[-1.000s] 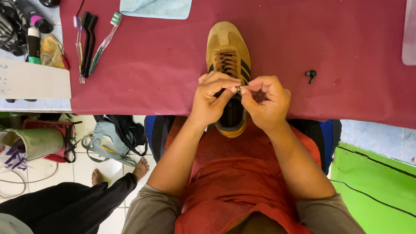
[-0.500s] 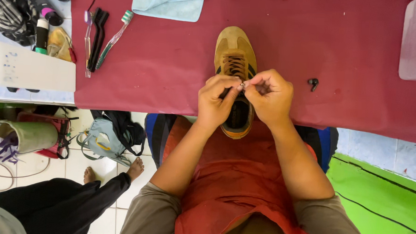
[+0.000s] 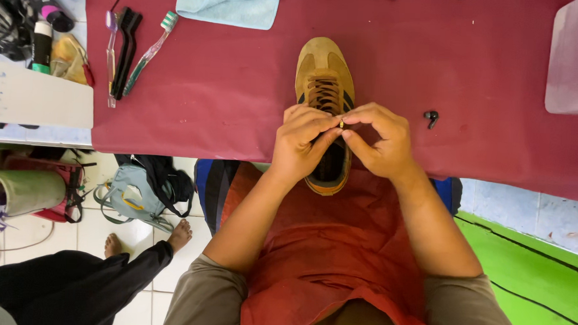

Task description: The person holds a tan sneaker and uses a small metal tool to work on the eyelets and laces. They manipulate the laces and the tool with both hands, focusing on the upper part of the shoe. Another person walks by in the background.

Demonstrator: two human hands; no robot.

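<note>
- Surveying from the left, with the tan shoe [image 3: 325, 86] on the maroon cloth [image 3: 239, 102] as our landmark: far left of the shoe lie three brushes [image 3: 128, 51], side by side and pointing roughly toward us.
- Up and left of the shoe we note a folded light blue towel [image 3: 231, 3] at the cloth's far edge.
- Shoe itself: toe away from us, heel at the near cloth edge over our red apron [image 3: 324, 248]. It sits much as it did a second ago; the view has only slid a little. We judge the lacing work goes on at the same top eyelets.
- Our left hand [image 3: 299, 143], over the shoe's tongue, has its fingers curled and its thumb and forefinger pinched on the lace tip [image 3: 341, 124].
- Our right hand [image 3: 381, 140], just right of the shoe's opening, meets the left at that tip, pinching it too. Both hands were joined like this before and remain so; wrists are bent inward, forearms converging from our lap.
- Right of the shoe, apart from it, rests a small dark earbud-like item [image 3: 431, 117].
- Far right of the shoe stands a translucent plastic box [image 3: 576, 64].
</note>
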